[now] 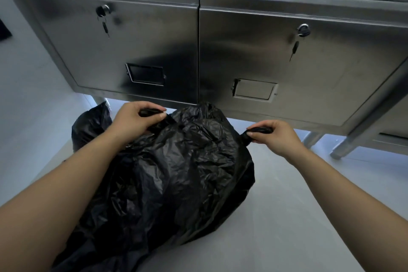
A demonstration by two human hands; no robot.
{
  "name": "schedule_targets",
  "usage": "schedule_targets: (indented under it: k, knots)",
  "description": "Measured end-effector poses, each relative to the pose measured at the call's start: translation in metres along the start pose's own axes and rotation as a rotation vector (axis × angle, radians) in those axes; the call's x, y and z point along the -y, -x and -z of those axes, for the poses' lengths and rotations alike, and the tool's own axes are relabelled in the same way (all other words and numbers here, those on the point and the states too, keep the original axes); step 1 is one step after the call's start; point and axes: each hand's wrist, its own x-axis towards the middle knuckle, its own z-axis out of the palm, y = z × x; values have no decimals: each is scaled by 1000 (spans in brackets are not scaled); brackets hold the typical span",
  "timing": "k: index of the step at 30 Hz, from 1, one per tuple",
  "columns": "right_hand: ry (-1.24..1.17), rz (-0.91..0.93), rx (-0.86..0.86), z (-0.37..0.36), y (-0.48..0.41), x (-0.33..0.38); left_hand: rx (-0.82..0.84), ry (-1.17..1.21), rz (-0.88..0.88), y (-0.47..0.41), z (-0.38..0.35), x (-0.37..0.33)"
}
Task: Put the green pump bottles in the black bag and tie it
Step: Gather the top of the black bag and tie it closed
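Note:
A bulging, crinkled black bag (176, 172) lies on the pale floor in front of me. My left hand (134, 118) pinches a twisted strip of the bag's top edge at its far left. My right hand (276, 137) grips another gathered strip of the bag at its far right, pulled sideways away from the bag. The two hands are apart, with the bag's top stretched between them. No green pump bottle shows; the inside of the bag is hidden.
A stainless steel cabinet (198, 51) with two locked doors, keys hanging in the locks, stands just behind the bag on metal legs (340, 150). Pale grey floor (309, 216) spreads to the right and left of the bag.

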Motion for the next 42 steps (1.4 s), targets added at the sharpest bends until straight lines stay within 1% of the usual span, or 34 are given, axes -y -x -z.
schedule_targets:
  k: [2,4,6,9,13,16,18,21,24,26,28,30,33,38,39,42]
  knots:
    - [22,22,-4,-6,-7,9,-43,-10,-14,-3,-10,-4]
    - [22,50,2,-12,-14,19,-106,38,11,-7,-18,-8]
    - [-1,79,48,-18,-17,28,-139,75,45,-10,-24,-12]
    - [-51,106,105,-28,-16,32,-103,110,32,-10,-32,-18]
    - [-144,106,80,-38,-13,31,-1,156,-39,-6,-37,-20]
    - [-165,109,111,-41,-15,36,54,178,-88,-5,-39,-22]
    - [-152,103,151,-42,-17,42,46,189,-116,-4,-40,-23]
    - [-121,89,225,-44,-14,47,-11,122,-163,-2,-39,-24]
    - [-189,99,264,-50,-10,46,-21,95,-176,2,-43,-24]
    - [-249,120,259,-56,-7,47,-15,115,-166,3,-49,-25]
    - [-267,139,219,-63,-6,48,-9,129,-183,3,-54,-27]
    - [-270,147,180,-70,-8,49,20,191,-185,4,-57,-31]
    - [-206,126,129,-77,-10,51,112,344,-93,7,-57,-34]
    - [-110,65,79,-81,-12,50,208,439,5,11,-57,-32]
    - [-99,60,80,-83,-13,50,195,437,3,13,-57,-32]
    - [-61,65,105,-88,-13,50,80,349,-61,12,-59,-28]
